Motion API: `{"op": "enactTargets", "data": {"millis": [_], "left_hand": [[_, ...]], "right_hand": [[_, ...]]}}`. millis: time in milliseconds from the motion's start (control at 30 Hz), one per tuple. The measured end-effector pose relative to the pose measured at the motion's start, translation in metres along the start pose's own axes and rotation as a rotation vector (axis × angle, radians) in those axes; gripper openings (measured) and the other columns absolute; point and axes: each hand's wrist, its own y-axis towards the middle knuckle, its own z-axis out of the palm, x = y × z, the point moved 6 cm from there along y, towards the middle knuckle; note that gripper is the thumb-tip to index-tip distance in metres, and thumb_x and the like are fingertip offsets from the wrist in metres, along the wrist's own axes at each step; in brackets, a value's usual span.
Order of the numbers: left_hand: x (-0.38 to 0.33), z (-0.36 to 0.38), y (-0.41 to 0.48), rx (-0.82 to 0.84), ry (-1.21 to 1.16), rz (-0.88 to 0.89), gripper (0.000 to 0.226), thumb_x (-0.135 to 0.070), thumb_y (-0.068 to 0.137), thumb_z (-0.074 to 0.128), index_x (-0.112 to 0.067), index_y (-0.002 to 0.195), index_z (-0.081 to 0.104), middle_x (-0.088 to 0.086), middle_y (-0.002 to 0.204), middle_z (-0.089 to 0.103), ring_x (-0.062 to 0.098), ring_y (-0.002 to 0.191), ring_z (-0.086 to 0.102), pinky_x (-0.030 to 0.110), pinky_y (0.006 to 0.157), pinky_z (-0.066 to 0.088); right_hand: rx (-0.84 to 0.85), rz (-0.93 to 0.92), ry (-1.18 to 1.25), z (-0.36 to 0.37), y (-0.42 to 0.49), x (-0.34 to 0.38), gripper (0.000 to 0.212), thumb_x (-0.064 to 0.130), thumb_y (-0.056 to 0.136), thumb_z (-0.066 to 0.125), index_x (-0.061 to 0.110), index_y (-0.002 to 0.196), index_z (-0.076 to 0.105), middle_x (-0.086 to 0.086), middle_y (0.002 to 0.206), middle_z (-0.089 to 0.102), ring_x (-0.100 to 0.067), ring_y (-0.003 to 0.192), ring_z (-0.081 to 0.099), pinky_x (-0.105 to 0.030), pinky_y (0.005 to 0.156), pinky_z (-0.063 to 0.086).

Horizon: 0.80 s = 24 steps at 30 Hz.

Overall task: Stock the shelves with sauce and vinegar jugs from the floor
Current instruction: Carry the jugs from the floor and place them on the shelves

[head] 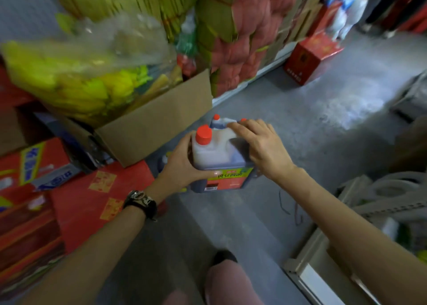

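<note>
The person is holding a sauce jug between both hands, lifted clear of the grey floor. The left hand is wrapping round the jug's left side, its thumb lying across the top edge of the green and red label; a dark wristwatch is sitting on that wrist. The right hand is draping over the jug's top on the opposite side, fingers bending over the handle. The jug is standing roughly upright, dark liquid filling most of it, and its red cap is sticking up just above the left hand's fingers.

Just beyond the right hand's fingertips, another red-capped jug is showing, partly hidden by the held one. A brown cardboard box is sitting to the left of the left hand, with a clear plastic bag of yellow goods bulging out of it. Red cartons are lying below and left of the left forearm. A red box is resting on the floor well beyond the right hand. A pale metal shelf edge is running under the right forearm, and a dark shoe is showing between the two arms.
</note>
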Motion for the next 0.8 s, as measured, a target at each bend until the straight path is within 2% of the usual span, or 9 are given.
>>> {"op": "enactTargets", "data": {"millis": [33,100,200,300,367,433,533,633,800], "left_hand": [[-0.027,-0.011,0.0,-0.011,-0.003,0.016,0.085,-0.047,0.052,0.087,-0.038,0.124,0.042,-0.025,0.12,0.055,-0.007,0.114,0.053,0.018,0.097,0.043],[-0.079,-0.034,0.0,-0.035,-0.028,0.04,0.087,-0.031,0.057,0.09,-0.026,0.128,0.041,-0.022,0.122,0.053,-0.012,0.113,0.051,0.012,0.094,0.042],[-0.149,-0.069,-0.005,-0.071,-0.091,0.049,0.084,-0.009,0.061,0.086,-0.023,0.129,0.039,-0.021,0.122,0.051,-0.017,0.109,0.051,0.009,0.09,0.045],[-0.215,-0.104,-0.018,-0.107,-0.151,0.078,0.089,-0.022,0.059,0.085,-0.017,0.136,0.041,-0.012,0.127,0.056,-0.001,0.115,0.055,0.023,0.092,0.049],[-0.255,-0.128,-0.028,-0.151,-0.181,0.108,0.09,-0.026,0.056,0.084,-0.014,0.135,0.043,-0.011,0.121,0.06,0.0,0.11,0.059,0.02,0.086,0.05],[-0.293,-0.152,-0.037,-0.19,-0.199,0.15,0.094,-0.028,0.053,0.091,-0.013,0.134,0.045,-0.011,0.117,0.062,-0.002,0.104,0.061,0.014,0.08,0.049],[-0.34,-0.186,-0.053,-0.23,-0.182,0.216,0.094,-0.039,0.051,0.085,-0.013,0.133,0.047,-0.009,0.118,0.064,0.004,0.107,0.061,0.018,0.082,0.049],[-0.374,-0.213,-0.072,-0.27,-0.244,0.248,0.082,-0.036,0.05,0.082,-0.019,0.124,0.052,-0.013,0.11,0.067,0.004,0.102,0.064,0.019,0.078,0.051],[-0.422,-0.257,-0.117,-0.337,-0.357,0.298,0.073,-0.03,0.05,0.08,-0.022,0.117,0.054,-0.011,0.097,0.072,0.012,0.09,0.07,0.023,0.069,0.055]], "right_hand": [[-0.011,0.001,-0.003,-0.024,0.011,0.007,0.06,0.008,0.066,0.029,0.005,0.117,0.062,-0.015,0.098,0.064,-0.024,0.086,0.04,-0.032,0.067,0.026],[-0.044,-0.002,-0.015,-0.071,0.032,0.022,0.059,0.005,0.067,0.031,0.005,0.119,0.06,-0.014,0.1,0.063,-0.024,0.086,0.041,-0.033,0.067,0.029],[-0.133,-0.024,-0.019,-0.14,0.064,0.049,0.042,-0.004,0.078,0.049,0.004,0.118,0.06,-0.015,0.1,0.062,-0.027,0.086,0.046,-0.037,0.068,0.038],[-0.228,-0.093,-0.002,-0.203,0.094,0.084,0.029,0.012,0.088,0.063,0.005,0.116,0.063,-0.014,0.1,0.064,-0.034,0.086,0.057,-0.042,0.068,0.047],[-0.286,-0.125,0.026,-0.244,0.111,0.109,0.03,0.019,0.088,0.065,0.005,0.115,0.063,-0.014,0.098,0.064,-0.035,0.084,0.058,-0.045,0.068,0.049],[-0.348,-0.143,0.054,-0.283,0.123,0.135,0.031,0.016,0.085,0.068,0.003,0.113,0.065,-0.015,0.098,0.065,-0.036,0.083,0.059,-0.043,0.069,0.05],[-0.381,-0.158,0.109,-0.325,0.138,0.17,0.031,0.008,0.084,0.067,0.004,0.115,0.065,-0.014,0.101,0.066,-0.035,0.088,0.06,-0.042,0.073,0.05],[-0.377,-0.156,0.133,-0.354,0.156,0.199,0.041,-0.004,0.081,0.061,0.012,0.119,0.064,-0.008,0.106,0.067,-0.03,0.094,0.06,-0.043,0.077,0.049],[-0.408,-0.26,0.2,-0.4,0.178,0.265,0.04,0.002,0.08,0.055,0.012,0.118,0.065,-0.007,0.107,0.068,-0.028,0.097,0.062,-0.046,0.08,0.05]]}}
